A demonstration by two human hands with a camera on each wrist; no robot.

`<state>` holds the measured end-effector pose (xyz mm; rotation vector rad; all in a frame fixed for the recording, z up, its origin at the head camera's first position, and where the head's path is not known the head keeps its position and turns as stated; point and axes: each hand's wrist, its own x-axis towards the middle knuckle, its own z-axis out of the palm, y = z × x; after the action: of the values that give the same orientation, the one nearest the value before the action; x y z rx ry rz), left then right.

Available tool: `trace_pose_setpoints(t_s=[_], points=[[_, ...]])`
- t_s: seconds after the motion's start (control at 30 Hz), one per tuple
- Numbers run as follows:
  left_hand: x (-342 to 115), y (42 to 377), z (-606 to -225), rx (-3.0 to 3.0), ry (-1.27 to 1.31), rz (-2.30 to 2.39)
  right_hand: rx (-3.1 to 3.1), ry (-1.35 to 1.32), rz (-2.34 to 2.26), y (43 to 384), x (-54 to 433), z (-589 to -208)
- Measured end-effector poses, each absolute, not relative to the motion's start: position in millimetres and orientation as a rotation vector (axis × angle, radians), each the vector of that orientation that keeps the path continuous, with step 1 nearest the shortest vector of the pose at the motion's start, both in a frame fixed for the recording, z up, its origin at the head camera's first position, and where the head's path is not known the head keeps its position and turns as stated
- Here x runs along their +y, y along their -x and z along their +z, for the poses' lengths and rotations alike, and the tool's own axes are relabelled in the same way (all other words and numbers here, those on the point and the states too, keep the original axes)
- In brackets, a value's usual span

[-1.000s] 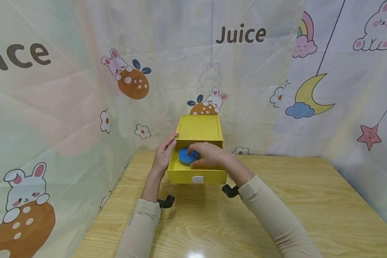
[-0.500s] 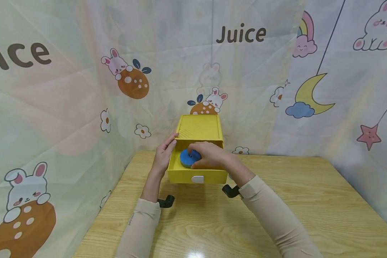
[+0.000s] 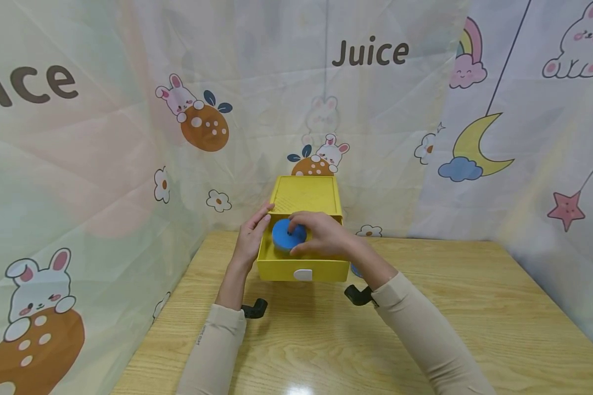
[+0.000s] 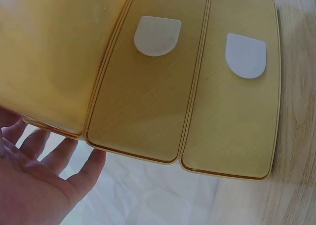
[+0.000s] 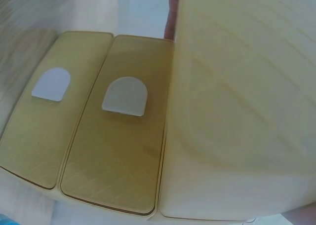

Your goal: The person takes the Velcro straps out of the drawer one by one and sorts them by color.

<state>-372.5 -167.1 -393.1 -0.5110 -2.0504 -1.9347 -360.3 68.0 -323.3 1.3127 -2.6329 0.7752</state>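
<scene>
A yellow drawer cabinet point(image 3: 306, 196) stands on the table with its top drawer point(image 3: 277, 271) pulled out. Over the drawer's inside is a thick blue disc point(image 3: 283, 236) with a small dark spot at its middle. My right hand point(image 3: 321, 233) reaches in from the right and pinches this disc between fingers and thumb. Against the cabinet's left side rests my left hand point(image 3: 249, 238), its fingertips touching the side wall near the top edge. In the left wrist view its fingers point(image 4: 59, 153) lie fairly straight along that wall. The drawer hides the disc from both wrist cameras.
Two lower drawers with white tabs point(image 4: 158, 36) are shut below the pulled-out one. Another blue thing point(image 3: 357, 270), mostly hidden, lies by the cabinet's right side. Printed cloth point(image 3: 257, 109) hangs behind the wooden table point(image 3: 425, 318).
The blue disc has risen a little in the drawer with my right hand, and my right forearm has shifted slightly right. More of the other blue thing shows. My left hand stays put.
</scene>
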Motion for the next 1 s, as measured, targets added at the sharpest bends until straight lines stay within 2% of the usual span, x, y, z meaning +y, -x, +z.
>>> trace_pose_setpoints(t_s=[0.37, 1.0], points=[[-165.1, 373.0, -391.0, -2.053, 0.479, -1.946, -2.345, -1.204, 1.031, 347.7, 92.5, -316.7], [-166.5, 372.7, -393.9, -2.034, 0.506, -1.948, -2.305, -0.976, 1.036, 335.5, 120.8, -336.3]])
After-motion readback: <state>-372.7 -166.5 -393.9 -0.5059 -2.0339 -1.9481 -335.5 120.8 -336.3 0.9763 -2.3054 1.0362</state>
